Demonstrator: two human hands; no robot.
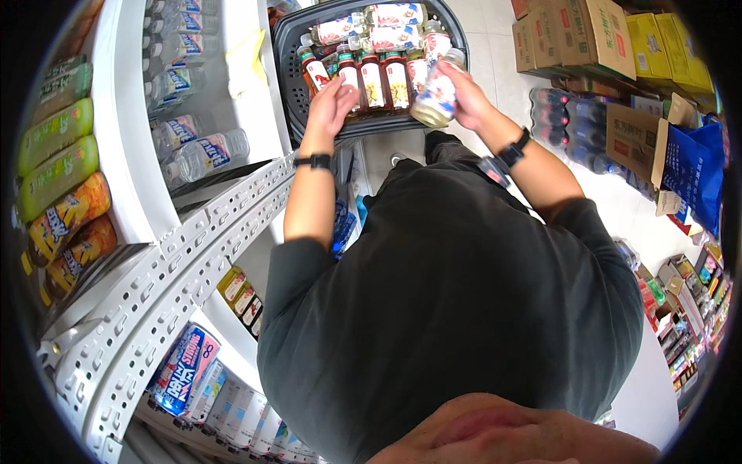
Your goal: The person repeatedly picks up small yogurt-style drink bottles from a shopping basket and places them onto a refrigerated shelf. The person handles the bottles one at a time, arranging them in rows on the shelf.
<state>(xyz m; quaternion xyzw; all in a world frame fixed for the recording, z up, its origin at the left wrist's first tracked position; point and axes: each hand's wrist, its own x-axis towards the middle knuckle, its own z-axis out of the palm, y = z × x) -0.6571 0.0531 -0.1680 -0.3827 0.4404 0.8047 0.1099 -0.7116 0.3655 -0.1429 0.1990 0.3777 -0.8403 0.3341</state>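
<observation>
My right hand (470,98) grips a clear plastic drink bottle (436,95) with pale liquid and a white, blue and red label, tilted over the near right side of a black plastic basket (284,81). Over the basket's near left part is my left hand (333,109), slightly blurred, its fingers apart and nothing in them. Inside the basket, several red-brown drink bottles (372,81) with green-banded necks line the near side. Beyond them lie several pale drink bottles (396,38) with white, red and blue labels.
White metal shelving with a slotted upright (191,232) stands at left, holding clear water bottles (211,152), green bottles (58,174) and a yellow cloth or bag (246,64). At right are cardboard cartons (597,40), yellow boxes (649,46), shrink-wrapped dark bottles (585,130) and a blue bag (695,168).
</observation>
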